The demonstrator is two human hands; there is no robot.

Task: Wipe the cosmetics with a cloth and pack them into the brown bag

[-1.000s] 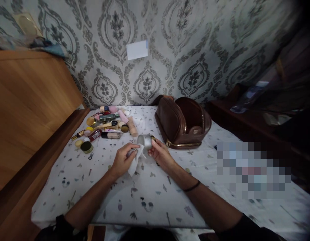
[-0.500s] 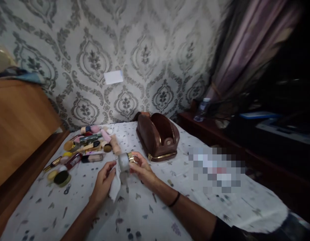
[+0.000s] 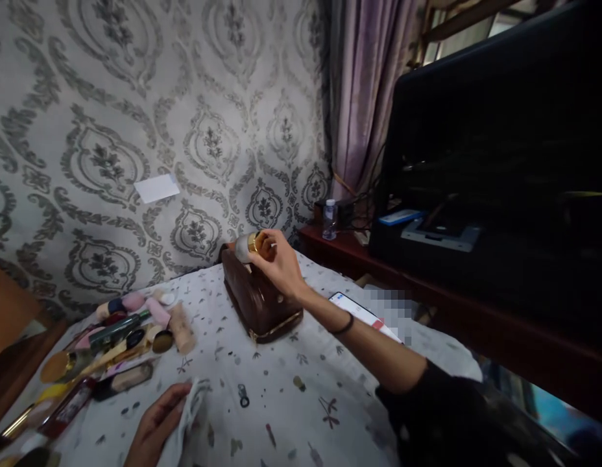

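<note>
At the left of the printed white worktop (image 3: pixel 223 415) lies a loose cluster of cosmetics, with a dark-red bottle (image 3: pixel 67 407), a green tube (image 3: pixel 115 331) and a beige tube (image 3: pixel 182 329) at its right edge. Just beside it, the left hand (image 3: pixel 157 421), fingers curled, holds a crumpled white wipe (image 3: pixel 187 418). Further right stands a brown leather toiletry bag (image 3: pixel 255 301), its length running away from the person; its mouth is hidden behind the right hand (image 3: pixel 281 264). That hand grips a frosted, gold-banded jar (image 3: pixel 243 248) by its gold end, thumb and fingers round it. The jar lies crosswise over the bag's far end, frosted end pointing left; whether they touch cannot be told. The right hand is clearly nearer the bag, the left well apart. Past it are a plastic bottle (image 3: pixel 329 220) and a phone (image 3: pixel 354 311), partly behind the forearm.
</note>
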